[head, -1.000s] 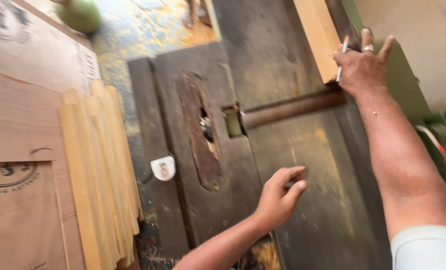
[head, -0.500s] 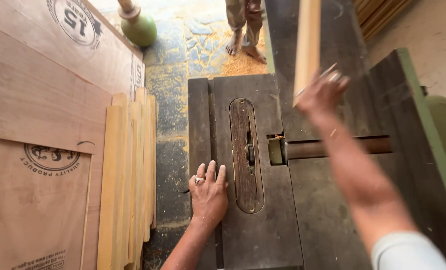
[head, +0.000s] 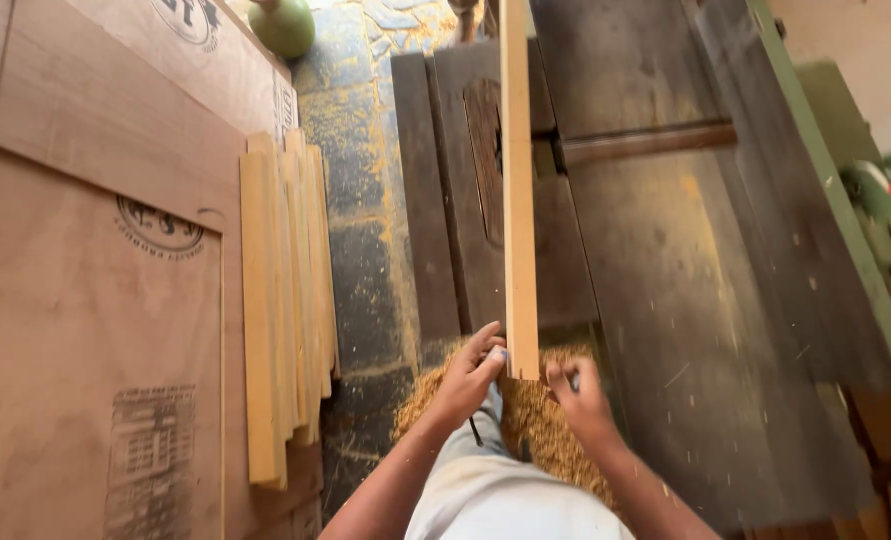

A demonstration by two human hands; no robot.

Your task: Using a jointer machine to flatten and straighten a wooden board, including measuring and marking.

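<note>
A long pale wooden strip (head: 517, 190) runs from the near end of the dark saw table (head: 665, 260) straight away from me, over the blade slot (head: 485, 150). My left hand (head: 470, 375) grips the strip's near end from the left. On the strip's right side, my right hand (head: 577, 392) pinches that same end with curled fingers. Both hands are close together above a heap of sawdust (head: 535, 420).
A stack of several pale wooden strips (head: 285, 300) lies on the floor to the left. Large brown plywood sheets (head: 85, 300) lie further left. A green fence rail (head: 825, 190) edges the table's right side. A green round object (head: 283, 25) stands at the top.
My right hand brought the strip down from the far side to the table's near end. My left hand left the table surface and took the strip's end. My view shifted nearer.
</note>
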